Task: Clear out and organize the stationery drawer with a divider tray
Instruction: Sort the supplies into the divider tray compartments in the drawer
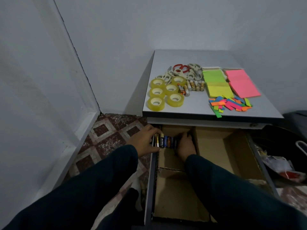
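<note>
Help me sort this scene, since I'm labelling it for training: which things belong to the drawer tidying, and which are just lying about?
Part of the job:
- batteries, held between left hand and right hand
- cardboard divider tray in the drawer
- tape rolls
- scissors
- loose batteries
- sticky note pads
- coloured paper strips

Just lying about:
- crumpled plastic bag on the right

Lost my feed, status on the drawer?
Both hands, left and right, holding batteries in cardboard tray's back-left compartment. Nothing in the way.
</note>
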